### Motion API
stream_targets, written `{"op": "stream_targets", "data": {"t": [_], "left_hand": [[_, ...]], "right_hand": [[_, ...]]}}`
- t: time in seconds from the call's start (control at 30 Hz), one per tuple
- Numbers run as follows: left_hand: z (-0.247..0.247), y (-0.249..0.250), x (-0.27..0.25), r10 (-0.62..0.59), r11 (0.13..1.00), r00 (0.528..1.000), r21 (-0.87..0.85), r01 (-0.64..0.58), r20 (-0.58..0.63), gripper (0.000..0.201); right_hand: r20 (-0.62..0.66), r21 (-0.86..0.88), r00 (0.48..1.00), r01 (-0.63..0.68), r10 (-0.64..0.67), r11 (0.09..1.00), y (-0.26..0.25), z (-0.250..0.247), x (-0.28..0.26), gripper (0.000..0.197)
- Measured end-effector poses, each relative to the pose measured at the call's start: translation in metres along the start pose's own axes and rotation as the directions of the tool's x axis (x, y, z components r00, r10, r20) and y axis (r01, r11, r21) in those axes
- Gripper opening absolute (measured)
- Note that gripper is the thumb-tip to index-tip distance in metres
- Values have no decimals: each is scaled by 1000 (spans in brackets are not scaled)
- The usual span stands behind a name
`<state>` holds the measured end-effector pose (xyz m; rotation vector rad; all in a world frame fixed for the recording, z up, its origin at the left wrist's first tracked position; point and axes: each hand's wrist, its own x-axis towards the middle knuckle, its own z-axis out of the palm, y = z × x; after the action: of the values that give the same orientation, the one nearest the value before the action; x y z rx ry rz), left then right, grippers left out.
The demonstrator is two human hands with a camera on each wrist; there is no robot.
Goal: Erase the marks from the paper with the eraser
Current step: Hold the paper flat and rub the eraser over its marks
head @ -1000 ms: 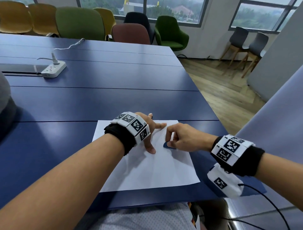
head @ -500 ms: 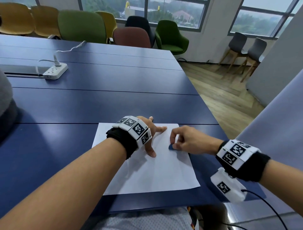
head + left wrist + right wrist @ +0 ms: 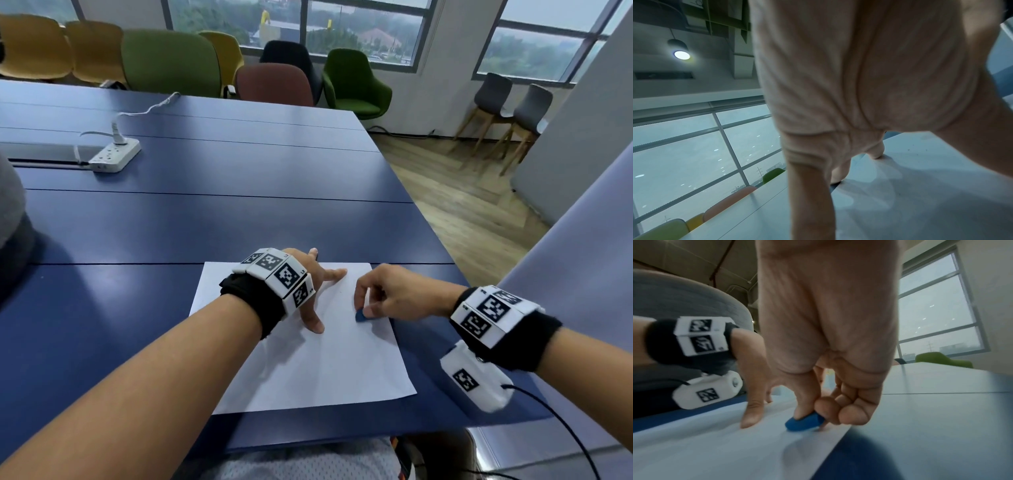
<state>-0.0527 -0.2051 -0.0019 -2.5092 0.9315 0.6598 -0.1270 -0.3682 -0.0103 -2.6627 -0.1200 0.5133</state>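
Rightward across the paper (image 3: 308, 363) the blue eraser (image 3: 361, 316) is carried, pinched by the right hand (image 3: 399, 296), left hand (image 3: 313, 284) spread flat; rubbing is judged midway.

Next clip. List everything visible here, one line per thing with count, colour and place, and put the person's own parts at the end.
paper: one, white, near table edge, under both hands
eraser: one, blue, on the paper's right part
table: one, dark blue
power strip: one, white, far left on table, white cable plugged in
chairs: several, yellow, green, reddish, black, beyond the table; two grey by the right window
left hand: fingers spread, pressing the paper flat
right hand: pinch grip on the eraser
wrist bands: two, black with white marker blocks
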Motion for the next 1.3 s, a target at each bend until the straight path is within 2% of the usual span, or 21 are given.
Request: {"op": "stream_targets", "data": {"t": [0.07,0.13,0.27,0.3,0.37,0.47,0.5,0.63,0.67,0.77,0.83,1.0,1.17,1.2,1.3], "left_hand": [[0,2,-1,-3,1000,1000,15,3,3,116],[-1,3,-3,-4,999,1000,33,4,4,116],[-2,2,-3,-1,1000,1000,18,0,13,117],[-2,1,-3,0,1000,1000,9,-1,12,117],[-2,2,-3,2,1000,1000,2,-2,10,116],[-2,3,-4,-2,1000,1000,6,1,10,115],[-2,3,-4,-3,1000,1000,9,3,10,115],[-2,1,-4,-2,1000,1000,8,2,10,116],[-2,2,-4,-2,1000,1000,10,2,9,116],[-2,4,-5,-3,1000,1000,29,3,2,115],[-2,4,-6,-2,999,1000,34,2,3,115],[-2,3,-5,-2,1000,1000,28,2,-1,116],[-3,5,-7,-11,999,1000,36,11,-5,115],[-3,5,-7,-12,999,1000,35,12,-7,115],[-2,3,-7,-12,1000,1000,26,12,-3,116]], "right_hand": [[-131,40,990,-53,58,998,6,-4,8,11],[-166,70,983,-67,78,995,10,-2,7,9],[78,32,997,20,-22,999,2,5,-10,5],[98,13,995,30,-31,999,0,4,-10,6],[20,12,1000,1,-2,1000,3,0,-4,6],[-104,96,993,-54,64,994,9,1,0,8],[-87,99,995,-47,56,994,10,4,-3,8],[108,14,994,27,-28,1000,1,7,-13,9],[96,-8,995,26,-25,1000,0,4,-10,9],[-62,29,998,-32,33,999,4,-1,2,10],[-93,61,994,-46,51,997,5,0,2,10],[128,-20,992,27,-24,999,-2,1,-9,10],[-77,84,996,-47,53,995,3,2,-3,8],[-62,84,997,-39,44,996,2,5,-7,9],[102,33,995,6,-9,999,-5,15,-22,8]]}}
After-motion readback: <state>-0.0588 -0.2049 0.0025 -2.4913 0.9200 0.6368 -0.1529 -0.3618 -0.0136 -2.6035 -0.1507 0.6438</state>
